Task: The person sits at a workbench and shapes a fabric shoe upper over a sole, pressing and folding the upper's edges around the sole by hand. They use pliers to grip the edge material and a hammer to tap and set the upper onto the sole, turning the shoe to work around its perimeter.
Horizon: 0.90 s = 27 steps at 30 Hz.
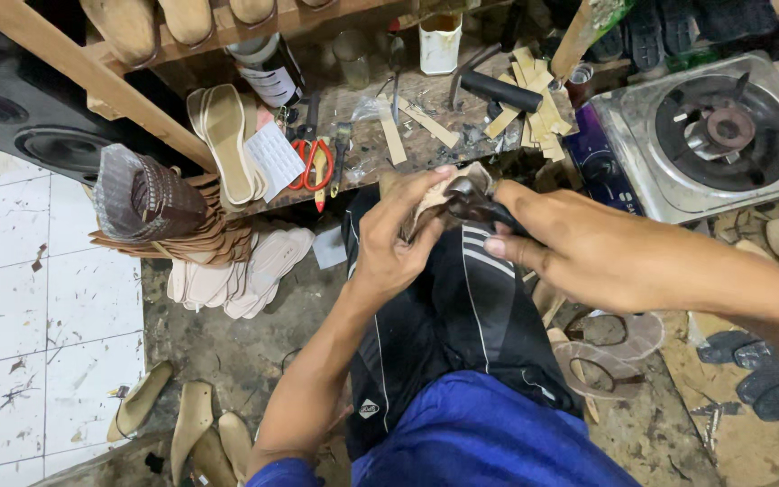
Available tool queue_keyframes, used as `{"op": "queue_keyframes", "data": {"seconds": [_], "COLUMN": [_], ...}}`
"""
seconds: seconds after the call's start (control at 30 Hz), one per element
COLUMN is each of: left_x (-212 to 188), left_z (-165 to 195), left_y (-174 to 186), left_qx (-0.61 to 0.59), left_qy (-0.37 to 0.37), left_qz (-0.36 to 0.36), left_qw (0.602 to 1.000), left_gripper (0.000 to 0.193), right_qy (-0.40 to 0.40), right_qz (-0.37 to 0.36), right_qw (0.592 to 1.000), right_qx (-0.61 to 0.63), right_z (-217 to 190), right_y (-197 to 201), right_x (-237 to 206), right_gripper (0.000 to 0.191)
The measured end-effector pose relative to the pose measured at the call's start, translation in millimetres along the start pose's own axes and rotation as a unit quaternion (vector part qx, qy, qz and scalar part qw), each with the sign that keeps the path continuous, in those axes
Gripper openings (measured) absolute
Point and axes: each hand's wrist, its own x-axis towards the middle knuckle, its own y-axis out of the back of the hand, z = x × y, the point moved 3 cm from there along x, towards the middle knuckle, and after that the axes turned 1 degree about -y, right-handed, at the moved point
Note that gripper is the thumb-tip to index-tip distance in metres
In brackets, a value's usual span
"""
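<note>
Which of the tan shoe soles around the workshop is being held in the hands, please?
The tan shoe sole above the lap: left hand grips it, right hand works it with a dark tool. Others lie untouched.

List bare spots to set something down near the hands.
Free: white tiled floor at far left, bordered by the speaker and the pale insole pile. Crowded: workbench with scissors and wood strips; stove fills the right. Left hand and right hand both grip a shoe piece.

The one camera sits on my head, looking steeply down and close over my lap, my left hand (389, 243) and right hand (579, 248), toward the low workbench (426, 135) ahead.
</note>
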Motion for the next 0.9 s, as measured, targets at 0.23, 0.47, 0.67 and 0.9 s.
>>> {"op": "queue_keyframes", "data": {"seconds": [0.23,0.47,0.67,0.9], "left_x": [16,20,19,19], "left_z": [-28,-50,-40,-42], "left_y": [12,21,14,26], "left_qx": [-0.1,-0.083,-0.016,-0.284], "left_qy": [0.078,0.081,0.081,0.23], "left_qz": [0.025,0.024,0.031,-0.053], "left_qw": [0.992,0.993,0.996,0.929], "left_gripper": [0.059,0.062,0.064,0.051], "right_qy": [0.18,0.235,0.191,0.202], "right_qz": [0.245,0.331,0.285,0.305], "right_qw": [0.944,0.899,0.936,0.927], "right_qx": [0.126,0.165,0.077,0.084], "right_z": [9,12,15,15], "right_y": [-57,-79,-70,-85], "right_x": [64,102,86,77], "right_gripper": [0.024,0.022,0.028,0.025]}}
